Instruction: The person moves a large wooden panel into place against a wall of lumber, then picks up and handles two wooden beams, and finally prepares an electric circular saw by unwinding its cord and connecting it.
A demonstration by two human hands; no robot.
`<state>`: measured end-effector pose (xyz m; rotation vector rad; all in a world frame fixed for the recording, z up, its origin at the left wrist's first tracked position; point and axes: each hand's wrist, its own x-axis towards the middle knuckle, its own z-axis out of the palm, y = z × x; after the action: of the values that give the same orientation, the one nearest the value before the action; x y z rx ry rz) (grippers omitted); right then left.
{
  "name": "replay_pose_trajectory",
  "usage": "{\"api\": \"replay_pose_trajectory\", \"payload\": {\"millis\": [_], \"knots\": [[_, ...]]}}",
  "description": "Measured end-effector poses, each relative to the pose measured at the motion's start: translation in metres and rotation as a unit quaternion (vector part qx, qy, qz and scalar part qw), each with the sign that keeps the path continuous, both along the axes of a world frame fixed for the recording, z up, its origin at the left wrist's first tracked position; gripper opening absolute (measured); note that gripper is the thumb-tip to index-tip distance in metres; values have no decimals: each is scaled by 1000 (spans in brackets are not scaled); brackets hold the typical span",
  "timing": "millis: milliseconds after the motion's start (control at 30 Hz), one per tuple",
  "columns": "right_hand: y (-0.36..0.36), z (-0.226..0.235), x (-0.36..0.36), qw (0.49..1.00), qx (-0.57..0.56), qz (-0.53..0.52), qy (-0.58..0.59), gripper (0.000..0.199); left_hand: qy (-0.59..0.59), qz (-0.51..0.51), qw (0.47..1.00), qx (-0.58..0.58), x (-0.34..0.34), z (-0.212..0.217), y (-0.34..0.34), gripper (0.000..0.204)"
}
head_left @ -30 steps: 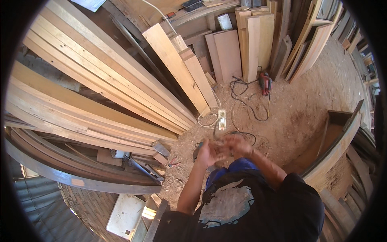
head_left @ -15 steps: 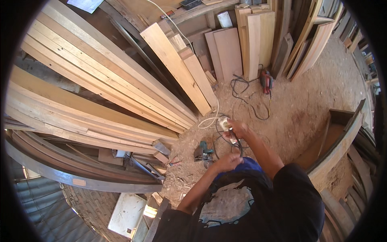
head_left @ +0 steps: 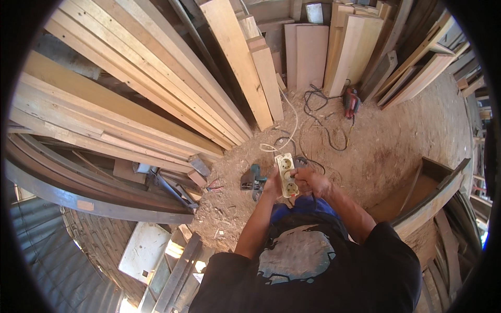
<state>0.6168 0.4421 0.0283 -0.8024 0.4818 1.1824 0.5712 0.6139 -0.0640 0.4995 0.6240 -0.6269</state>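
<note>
A cream power strip (head_left: 286, 175) with three sockets is held upright in front of my body. My left hand (head_left: 272, 181) is closed around its left edge, with the sockets facing up toward me. My right hand (head_left: 311, 182) has its fingers closed against the strip's right side, by the middle socket. A dark power cord shows just under that hand; its end is hidden by the fingers. A pale cable (head_left: 296, 128) loops on the ground beyond the strip. Left of my left hand, a green and grey power tool (head_left: 253, 178) lies on the floor.
Long boards (head_left: 151, 73) lean on the left, and more planks (head_left: 311, 55) stand at the back. A red power tool (head_left: 351, 102) with a dark cord lies on the dusty ground. At right sits a curved wooden frame (head_left: 433, 195). Pliers (head_left: 214, 185) lie near the board ends.
My left hand has moved up from the dark cord and taken the power strip. The strip, formerly at my right hand, now stands lengthwise between both hands. The view has shifted.
</note>
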Motion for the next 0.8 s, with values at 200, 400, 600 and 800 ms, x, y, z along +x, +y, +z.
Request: {"api": "replay_pose_trajectory", "payload": {"millis": [200, 400, 600, 800], "knots": [[-15, -12, -5, 694, -369, 243, -568, 32, -82, -78, 981, 158, 26, -9, -21, 61], [-4, -16, -13, 670, -403, 395, -483, 35, -240, -150, 855, 435, 17, -35, -33, 53], [-14, -14, -13, 702, -413, 356, -458, 36, -153, -302, 835, 434, 25, -14, -5, 48], [-111, -62, 1, 662, -527, 303, -438, 41, -81, -225, 842, 484, 34, -29, 52, 65]]}}
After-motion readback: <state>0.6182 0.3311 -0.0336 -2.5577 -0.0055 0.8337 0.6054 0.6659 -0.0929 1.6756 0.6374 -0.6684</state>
